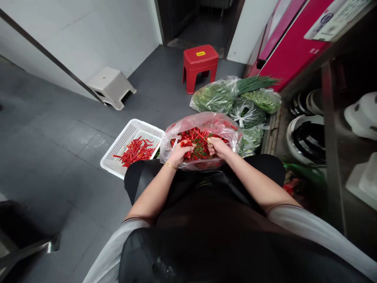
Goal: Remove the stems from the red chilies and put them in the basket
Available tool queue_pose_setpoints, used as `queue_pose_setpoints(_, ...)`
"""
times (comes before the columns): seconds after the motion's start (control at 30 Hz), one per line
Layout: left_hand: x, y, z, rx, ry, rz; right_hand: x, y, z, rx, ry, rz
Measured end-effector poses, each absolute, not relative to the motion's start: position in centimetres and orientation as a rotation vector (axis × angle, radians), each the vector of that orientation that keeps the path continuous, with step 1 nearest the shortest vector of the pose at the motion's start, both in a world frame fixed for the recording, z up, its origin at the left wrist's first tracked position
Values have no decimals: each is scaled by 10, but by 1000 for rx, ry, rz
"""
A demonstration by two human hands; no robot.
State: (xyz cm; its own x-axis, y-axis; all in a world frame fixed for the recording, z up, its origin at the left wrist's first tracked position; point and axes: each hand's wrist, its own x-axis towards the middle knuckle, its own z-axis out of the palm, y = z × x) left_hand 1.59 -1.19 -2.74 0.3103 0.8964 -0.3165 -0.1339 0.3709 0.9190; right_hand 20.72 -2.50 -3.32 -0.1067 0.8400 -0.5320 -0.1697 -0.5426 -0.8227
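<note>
A large clear plastic bag [203,118] full of red chili peppers [196,135] with green stems stands open in front of my knees. Over its left part, my left hand [180,152] is closed around several red chilies. My right hand [217,147] is at the bag's right side, its fingers pinched at the stem end of a red chili that points up and left. To the left, a white perforated plastic basket [113,158] holds a loose heap of red chilies [138,151], which show no green stems that I can make out.
Behind the bag lie plastic bags of green vegetables [213,97] and a bundle of long green stalks [256,83]. A red stool [200,59] stands farther back, a white stool [110,86] by the left wall. Shelving with pots [306,137] runs along the right.
</note>
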Motion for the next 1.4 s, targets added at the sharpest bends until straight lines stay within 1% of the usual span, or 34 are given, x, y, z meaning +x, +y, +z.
queue_pose_setpoints(0.07,16,-13,-22,800,954,894,205,-28,-40,-1466,-954,1655)
queue_pose_setpoints(0.17,17,-12,-20,732,920,852,195,-34,-48,-1499,-1162,1577)
queue_pose_setpoints(0.27,20,-11,-24,709,1006,846,191,-37,-51,-1506,-1235,1628)
queue_pose_setpoints(0.37,24,-12,-26,754,1040,875,196,-36,-45,-1481,-1420,1686)
queue_pose_setpoints(0.47,29,-13,-20,751,1006,864,195,-37,-30,-1363,-1557,1612)
queue_pose_setpoints(0.53,31,-15,-11,696,955,856,186,-42,-14,-1218,-1427,1622)
queue_pose_setpoints(0.67,29,-27,13,680,825,895,168,-57,23,-947,-1037,1772)
queue_pose_setpoints(0.73,15,-35,33,748,830,962,167,-57,34,-868,-1088,1902)
queue_pose_setpoints(0.8,-14,-37,56,844,943,1008,176,-49,33,-917,-1269,1961)
queue_pose_setpoints(0.87,-56,-29,76,965,1134,1013,192,-35,23,-1194,-1515,1802)
queue_pose_setpoints(0.93,-104,-11,84,1095,1354,995,209,-21,9,-1619,-1820,1411)
queue_pose_setpoints(1.0,-150,12,76,1194,1566,969,219,-13,-1,-1966,-2121,919)
queue_pose_setpoints(1.07,-187,32,57,1224,1780,841,216,-10,-6,-2076,-2340,574)
queue_pose_setpoints(1.1,-201,40,48,1239,1862,717,208,-10,-7,-2048,-2419,495)
queue_pose_setpoints(1.17,-217,49,35,1301,2033,547,186,-8,-8,-1921,-2546,458)
queue_pose_setpoints(1.27,-206,44,45,1468,2128,565,150,2,-13,-1806,-2681,427)
queue_pose_setpoints(1.33,-175,27,64,1591,1967,628,137,11,-19,-1777,-2767,424)
queue_pose_setpoints(1.4,-132,5,81,1700,1618,611,138,17,-22,-1742,-2819,440)
